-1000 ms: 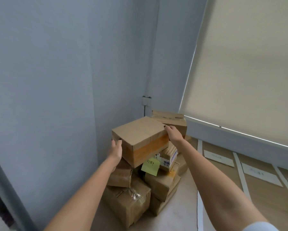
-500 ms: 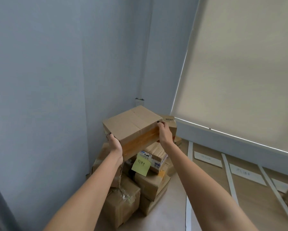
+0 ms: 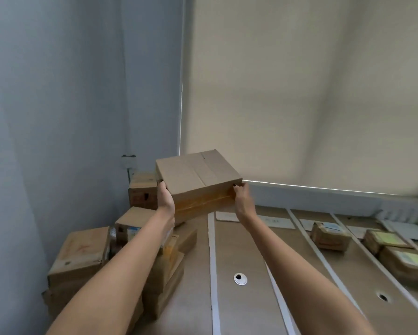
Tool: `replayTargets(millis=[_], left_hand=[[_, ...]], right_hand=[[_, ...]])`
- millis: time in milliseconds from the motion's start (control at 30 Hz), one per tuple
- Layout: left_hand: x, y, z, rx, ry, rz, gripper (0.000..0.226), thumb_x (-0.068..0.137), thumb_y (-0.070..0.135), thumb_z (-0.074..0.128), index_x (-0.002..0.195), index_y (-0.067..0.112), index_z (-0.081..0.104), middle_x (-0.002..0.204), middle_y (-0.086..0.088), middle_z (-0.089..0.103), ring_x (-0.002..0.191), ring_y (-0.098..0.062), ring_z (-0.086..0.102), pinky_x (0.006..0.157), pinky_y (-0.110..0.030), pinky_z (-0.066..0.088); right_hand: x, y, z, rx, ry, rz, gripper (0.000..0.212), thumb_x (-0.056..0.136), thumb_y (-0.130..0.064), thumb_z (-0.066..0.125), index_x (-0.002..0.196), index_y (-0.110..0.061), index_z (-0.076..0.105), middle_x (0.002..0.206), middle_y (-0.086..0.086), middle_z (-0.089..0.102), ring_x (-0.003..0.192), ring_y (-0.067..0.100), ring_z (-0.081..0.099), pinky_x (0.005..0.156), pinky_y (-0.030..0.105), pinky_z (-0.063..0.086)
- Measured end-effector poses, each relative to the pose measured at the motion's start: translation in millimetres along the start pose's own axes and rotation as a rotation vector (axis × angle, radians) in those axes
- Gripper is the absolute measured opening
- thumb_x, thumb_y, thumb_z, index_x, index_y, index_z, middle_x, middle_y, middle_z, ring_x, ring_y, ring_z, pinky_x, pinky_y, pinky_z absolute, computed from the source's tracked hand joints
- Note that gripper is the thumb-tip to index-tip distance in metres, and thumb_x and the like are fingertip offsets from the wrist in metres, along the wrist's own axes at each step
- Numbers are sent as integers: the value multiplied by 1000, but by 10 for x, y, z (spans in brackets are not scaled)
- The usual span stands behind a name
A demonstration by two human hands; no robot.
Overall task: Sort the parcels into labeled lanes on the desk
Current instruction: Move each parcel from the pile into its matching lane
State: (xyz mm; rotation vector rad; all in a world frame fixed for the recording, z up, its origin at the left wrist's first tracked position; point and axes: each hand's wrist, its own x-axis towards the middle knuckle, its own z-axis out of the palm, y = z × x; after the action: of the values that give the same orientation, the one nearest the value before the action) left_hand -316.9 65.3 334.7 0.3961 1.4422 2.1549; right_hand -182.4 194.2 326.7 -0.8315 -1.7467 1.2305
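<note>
Spanning both hands (image 3: 165, 197), cardboard parcel (image 3: 198, 176)

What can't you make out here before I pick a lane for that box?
Head view only:
- Lane labels: writing too small and blurred to read.
- Held box: no address label shows; its underside is hidden.
- Right-hand parcels: cut off by the frame edge.
- Pile by the wall: partly hidden by the left forearm.

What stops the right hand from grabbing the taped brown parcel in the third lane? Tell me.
Probably not yet: the right hand and left hand both grip the large brown cardboard box held up in the air. The taped brown parcel lies uncovered in its lane, so the way looks free once the box is put down.
</note>
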Motion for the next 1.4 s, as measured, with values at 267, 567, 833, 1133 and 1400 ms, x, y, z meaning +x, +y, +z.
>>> replayTargets(millis=[267,567,833,1133,1400], left_hand=[[-270,-500,778,11,-132,-205,61,97,50,16,146,16,29,153,-8,29,140,-25,28,115,-45,25],[-438,-517,1045,126,-267,-113,43,98,49,24,84,29,60,81,2,70,72,-10,65,55,-25,50],[-461,-237,972,382,-351,91,70,87,33,60,146,15,26,151,-12,30,138,-30,30,111,-43,26],[-369,-202,761,460,-280,262,70,76,8,74,138,14,43,135,-6,53,125,-21,49,105,-39,41],[-329,-520,544,528,-341,-17,68,92,18,57,149,24,20,145,-11,41,119,-27,51,99,-39,45]], right_hand=[[-379,278,-1113,-224,104,-68,23,96,-24,43,117,-14,42,103,-2,54,95,19,52,74,30,35],[-470,93,-1499,-143,137,-67,58,87,-42,42,141,-23,33,119,-5,53,108,14,48,90,31,36],[-388,-165,-1487,-29,147,-46,69,75,-46,42,139,-23,31,137,11,51,119,29,50,96,43,39],[-385,-104,-1409,51,100,10,65,76,-38,50,135,-13,41,133,11,53,119,27,53,101,51,42],[-420,340,-1397,98,150,161,28,93,-20,50,118,-8,47,117,15,55,105,27,56,89,40,48]])
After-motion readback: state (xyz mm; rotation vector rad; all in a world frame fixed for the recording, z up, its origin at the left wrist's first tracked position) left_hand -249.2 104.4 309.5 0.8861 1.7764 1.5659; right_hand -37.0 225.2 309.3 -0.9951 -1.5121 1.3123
